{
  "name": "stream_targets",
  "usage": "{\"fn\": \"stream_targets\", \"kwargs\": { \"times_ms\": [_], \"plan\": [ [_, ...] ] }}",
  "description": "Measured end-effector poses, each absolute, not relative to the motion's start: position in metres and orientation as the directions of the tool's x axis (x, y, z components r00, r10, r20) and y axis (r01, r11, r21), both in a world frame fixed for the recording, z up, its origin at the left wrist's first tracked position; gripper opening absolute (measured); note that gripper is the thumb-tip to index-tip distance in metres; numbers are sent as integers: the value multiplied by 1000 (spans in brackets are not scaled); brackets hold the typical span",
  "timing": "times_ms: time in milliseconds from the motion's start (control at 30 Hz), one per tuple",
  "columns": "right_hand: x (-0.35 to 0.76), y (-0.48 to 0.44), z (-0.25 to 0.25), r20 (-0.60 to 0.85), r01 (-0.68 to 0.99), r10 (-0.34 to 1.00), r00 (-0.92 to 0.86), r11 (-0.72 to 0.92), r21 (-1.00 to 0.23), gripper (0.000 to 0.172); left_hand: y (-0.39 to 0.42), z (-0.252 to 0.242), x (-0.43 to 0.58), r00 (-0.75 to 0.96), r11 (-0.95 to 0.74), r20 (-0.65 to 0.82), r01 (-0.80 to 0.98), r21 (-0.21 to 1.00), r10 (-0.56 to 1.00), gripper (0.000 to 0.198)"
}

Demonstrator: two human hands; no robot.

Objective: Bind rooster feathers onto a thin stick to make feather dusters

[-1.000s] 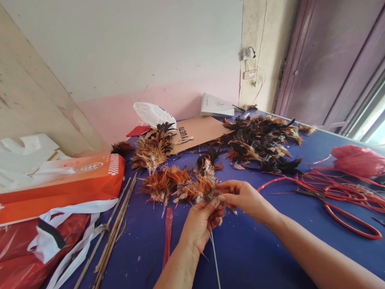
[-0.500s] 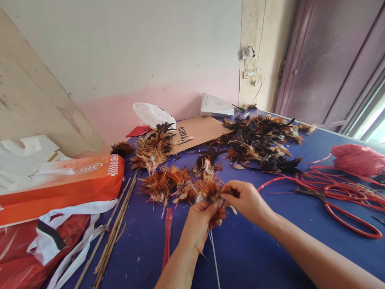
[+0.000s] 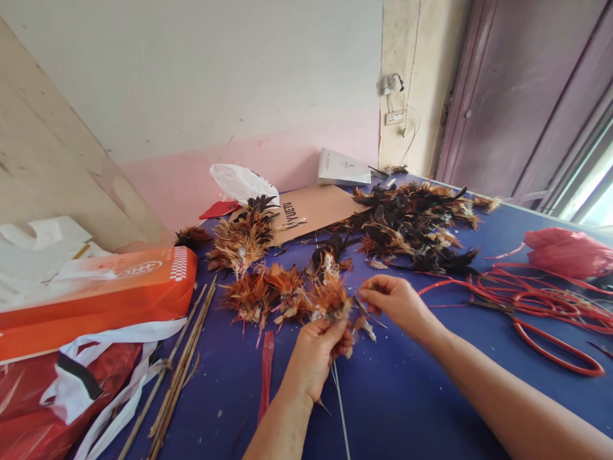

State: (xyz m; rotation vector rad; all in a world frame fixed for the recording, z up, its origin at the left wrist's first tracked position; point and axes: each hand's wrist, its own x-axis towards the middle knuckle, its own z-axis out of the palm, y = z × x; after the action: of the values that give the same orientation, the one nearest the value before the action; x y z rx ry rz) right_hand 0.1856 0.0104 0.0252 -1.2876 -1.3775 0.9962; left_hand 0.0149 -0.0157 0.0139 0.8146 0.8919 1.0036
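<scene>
My left hand (image 3: 318, 354) is closed around the base of a bunch of orange-brown feathers (image 3: 331, 300), whose tips fan upward. A thin pale strand (image 3: 341, 409) hangs below this hand. Just right of the bunch, my right hand (image 3: 390, 300) pinches a slim dark feather (image 3: 368, 313) between thumb and fingers. Small tied feather bunches (image 3: 249, 295) with pink ends lie left of my hands, and a taller brown-and-black bunch (image 3: 242, 239) is behind them. A loose heap of dark and brown feathers (image 3: 416, 223) spreads at the back right.
Red-handled scissors (image 3: 555, 348) lie on the blue table (image 3: 407, 396) at right, among red plastic strips and a pink ball of strip (image 3: 567, 252). Thin sticks (image 3: 184, 370), an orange bag (image 3: 158, 281) and a red bag (image 3: 115, 377) are at left. Cardboard (image 3: 316, 211) lies behind.
My right hand has drawn slightly right, away from the bunch, with a dark feather now showing at its fingertips. My left hand keeps its hold on the bunch.
</scene>
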Motion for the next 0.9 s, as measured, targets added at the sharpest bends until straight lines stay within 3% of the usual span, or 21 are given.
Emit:
{"fn": "stream_targets", "kwargs": {
  "times_ms": [100,233,367,433,500,567,633,700,800,900],
  "plan": [
    [209,21,25,125,427,986,115,64,-902,18,-10,16,9,196,284,-215,-481,829,957,20],
    [219,18,20,110,755,989,-100,147,-639,14,-4,16,1,112,228,-202,-591,774,973,15],
    [207,9,14,65,900,986,-154,167,-403,12,-4,15,1,103,228,-207,-586,778,973,16],
    [204,8,13,68,919,990,-126,142,-367,13,-5,14,3,123,252,-221,-567,784,967,17],
    [204,11,14,90,887,991,-100,130,-443,14,-7,14,6,138,273,-236,-545,793,962,18],
    [204,13,17,84,772,993,-78,113,-625,13,-10,14,9,145,288,-250,-520,804,957,18],
    [202,12,22,50,562,997,-62,76,-824,16,-12,14,12,153,312,-273,-486,816,950,20],
    [195,9,26,2,323,998,-69,24,-946,20,-14,13,15,169,339,-294,-459,821,941,21],
    [181,1,29,-29,73,991,-131,-20,-997,21,-16,12,19,199,368,-310,-448,815,930,23],
    [169,-3,26,-41,-28,984,-172,-47,-999,19,-17,11,21,232,376,-302,-439,816,925,26]
  ]
}}
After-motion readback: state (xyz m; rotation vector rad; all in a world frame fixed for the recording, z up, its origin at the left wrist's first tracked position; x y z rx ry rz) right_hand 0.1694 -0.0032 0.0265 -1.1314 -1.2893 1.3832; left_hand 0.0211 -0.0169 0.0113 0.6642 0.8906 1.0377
